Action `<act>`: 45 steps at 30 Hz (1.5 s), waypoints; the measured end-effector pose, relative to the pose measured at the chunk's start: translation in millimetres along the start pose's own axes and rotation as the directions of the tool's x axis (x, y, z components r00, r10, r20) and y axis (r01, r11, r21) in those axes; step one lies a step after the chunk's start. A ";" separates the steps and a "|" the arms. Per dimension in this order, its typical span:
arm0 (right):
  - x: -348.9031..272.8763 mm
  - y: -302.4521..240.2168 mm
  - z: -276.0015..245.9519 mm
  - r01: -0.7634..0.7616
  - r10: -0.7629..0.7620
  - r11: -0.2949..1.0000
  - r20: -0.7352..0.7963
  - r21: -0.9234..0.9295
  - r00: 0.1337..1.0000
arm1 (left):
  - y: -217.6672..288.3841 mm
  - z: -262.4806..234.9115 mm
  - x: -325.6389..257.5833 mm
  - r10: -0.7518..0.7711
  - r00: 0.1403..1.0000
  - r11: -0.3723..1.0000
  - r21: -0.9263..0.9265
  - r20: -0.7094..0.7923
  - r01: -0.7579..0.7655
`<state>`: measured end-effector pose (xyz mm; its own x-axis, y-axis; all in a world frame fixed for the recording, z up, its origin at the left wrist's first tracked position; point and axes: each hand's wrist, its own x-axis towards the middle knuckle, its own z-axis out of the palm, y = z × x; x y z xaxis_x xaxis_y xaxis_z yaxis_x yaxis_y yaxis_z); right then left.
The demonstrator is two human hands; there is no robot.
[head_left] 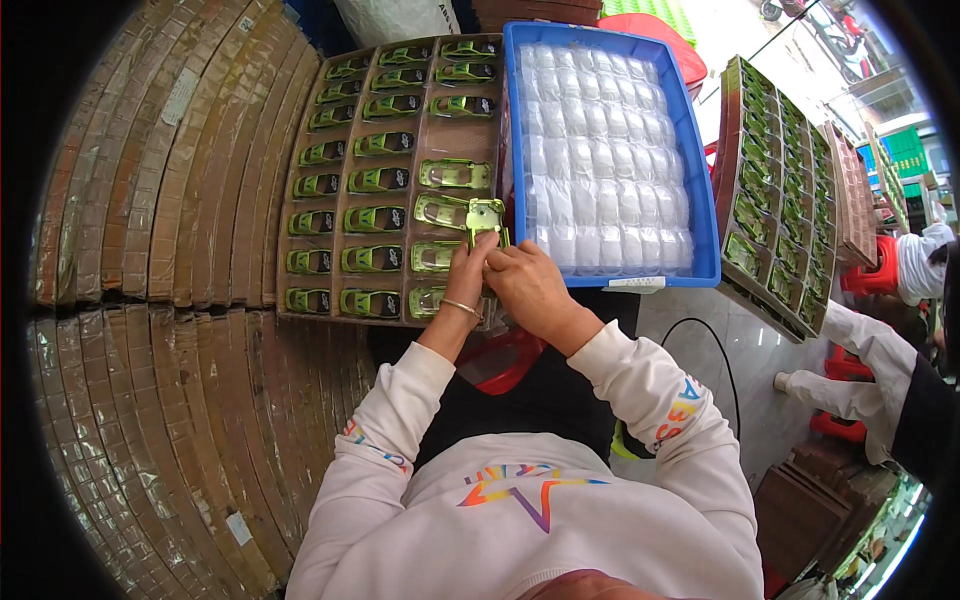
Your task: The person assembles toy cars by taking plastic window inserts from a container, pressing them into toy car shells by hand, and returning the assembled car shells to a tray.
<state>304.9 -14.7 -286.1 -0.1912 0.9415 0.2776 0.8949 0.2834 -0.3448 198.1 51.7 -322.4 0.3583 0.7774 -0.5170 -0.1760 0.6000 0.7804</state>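
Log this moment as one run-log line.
left hand: holds green toy car part | right hand: on same part | below: brown tray of green toy cars | right: blue crate of clear blister shells

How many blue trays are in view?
1. The blue tray sits ahead of both hands, right of the brown compartment tray of green toy cars, and holds rows of clear wrapped pieces. Others may be out of view.
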 end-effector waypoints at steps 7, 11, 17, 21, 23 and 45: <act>15.6 -6.7 -20.3 0.024 -0.013 0.997 0.164 -0.071 0.986 | -14.0 -39.6 38.0 0.151 0.983 0.905 0.386 0.107 -0.181; 19.4 -10.2 -39.3 0.039 -0.041 0.998 0.048 0.051 0.998 | 18.4 -31.1 28.3 0.170 0.979 0.862 0.465 0.112 -0.202; 6.9 13.2 -26.0 -0.292 0.437 0.738 -0.101 0.608 0.894 | 45.5 -15.5 9.0 0.005 0.991 0.984 0.175 0.133 -0.028; 10.8 20.2 3.3 -0.464 0.548 0.463 0.167 0.755 0.819 | 28.7 -17.5 11.3 0.201 0.957 0.882 0.387 0.211 -0.270; 15.3 19.8 9.0 -0.503 0.568 0.533 0.153 0.680 0.809 | 25.0 -19.5 9.8 0.302 0.917 0.760 0.516 0.259 -0.396; 17.4 26.9 27.0 -0.427 0.659 0.577 -0.088 0.697 0.747 | 23.9 -14.5 -0.2 0.365 0.881 0.473 0.754 0.302 -0.455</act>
<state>314.7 14.2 -314.7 0.4817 0.8743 0.0590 0.3169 -0.1110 -0.9419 180.5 68.6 -308.8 0.5284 0.8466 -0.0643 0.4453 -0.2119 0.8699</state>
